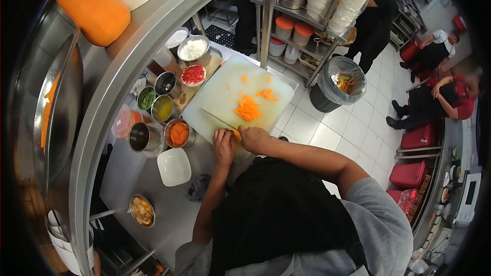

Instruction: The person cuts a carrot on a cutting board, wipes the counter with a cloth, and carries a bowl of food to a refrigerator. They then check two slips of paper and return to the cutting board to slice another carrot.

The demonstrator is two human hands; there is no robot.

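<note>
My right hand (254, 139) is closed round the handle of a kitchen knife (217, 118), whose blade points to the upper left over the white cutting board (204, 99). Beside it, my left hand (224, 145) rests at the board's near edge with its fingers curled against an orange carrot piece (237, 135), mostly hidden by both hands. Farther up the board lies a pile of cut carrot strips (247, 109), with a few more strips (267, 94) scattered beyond it.
Left of the board stand metal containers, including one of carrot pieces (179, 133), chopped red food (193, 74) and a white bowl (174, 167). A lined trash bin (327, 97) and a shelf rack (307, 46) stand beyond the board. Other people stand at the right.
</note>
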